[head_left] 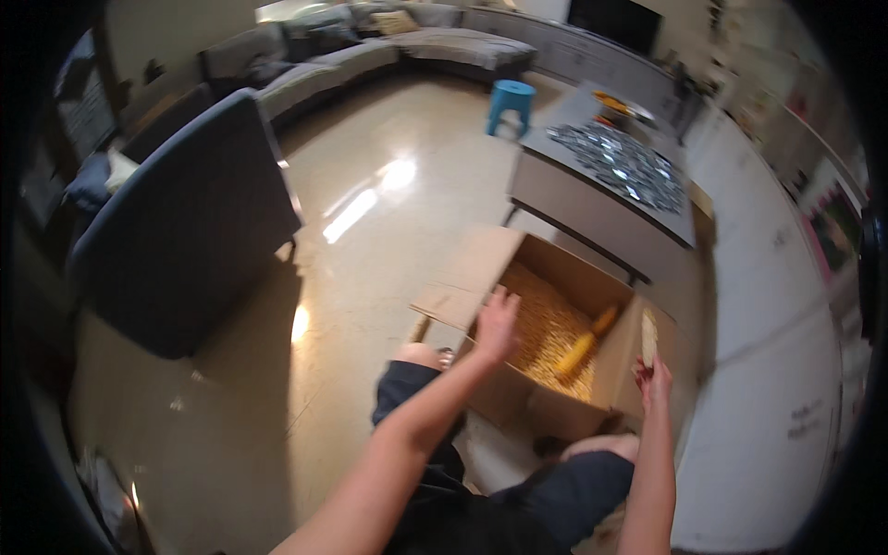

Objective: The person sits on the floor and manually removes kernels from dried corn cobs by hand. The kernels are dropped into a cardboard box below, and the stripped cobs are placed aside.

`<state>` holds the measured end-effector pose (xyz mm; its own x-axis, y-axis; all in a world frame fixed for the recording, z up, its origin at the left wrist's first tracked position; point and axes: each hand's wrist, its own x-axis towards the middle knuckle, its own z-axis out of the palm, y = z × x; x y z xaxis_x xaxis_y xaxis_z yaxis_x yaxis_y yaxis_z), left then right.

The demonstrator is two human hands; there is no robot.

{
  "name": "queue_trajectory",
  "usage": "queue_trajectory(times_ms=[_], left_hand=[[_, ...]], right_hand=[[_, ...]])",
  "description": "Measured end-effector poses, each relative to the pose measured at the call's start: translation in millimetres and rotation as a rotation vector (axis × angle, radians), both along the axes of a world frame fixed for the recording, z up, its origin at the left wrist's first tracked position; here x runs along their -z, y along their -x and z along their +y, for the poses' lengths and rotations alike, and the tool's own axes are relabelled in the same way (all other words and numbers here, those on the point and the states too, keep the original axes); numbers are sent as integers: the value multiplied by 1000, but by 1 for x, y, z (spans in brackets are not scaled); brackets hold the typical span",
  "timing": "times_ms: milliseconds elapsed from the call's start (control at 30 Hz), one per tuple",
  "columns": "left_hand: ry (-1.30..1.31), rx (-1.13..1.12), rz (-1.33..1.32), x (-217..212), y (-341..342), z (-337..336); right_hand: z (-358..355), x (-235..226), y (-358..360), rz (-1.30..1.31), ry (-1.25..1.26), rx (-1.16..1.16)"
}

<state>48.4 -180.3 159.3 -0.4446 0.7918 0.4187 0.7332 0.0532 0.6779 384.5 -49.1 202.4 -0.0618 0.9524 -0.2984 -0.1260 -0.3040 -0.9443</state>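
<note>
An open cardboard box (481, 264) stands in front of my knees, with loose yellow corn kernels (534, 319) inside. On the kernels lie a yellow ear of corn (575, 357) and a second, more orange ear (606, 320), end to end. My left hand (499, 326) is over the box's left side, fingers stretched out and slightly blurred, with nothing visible in it. Past the box's right side, my right hand (655, 380) is closed around the lower end of a pale, stripped corn cob (649, 339), which points upward.
Beyond the box stands a low table (592, 190) covered with shiny silvery packets. A blue stool (511, 106) is behind it. On the left is a dark grey chair (190, 217); a sofa (347, 65) lines the back. A white cabinet (768, 370) runs along the right.
</note>
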Motion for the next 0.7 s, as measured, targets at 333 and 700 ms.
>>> queue_trajectory(times_ms=[333,700], left_hand=[[230,-69,112,-27,1,-50],[438,210,216,18,-33,-44]], right_hand=[[-73,-19,-157,21,-28,337],[-161,154,-280,105,272,640]])
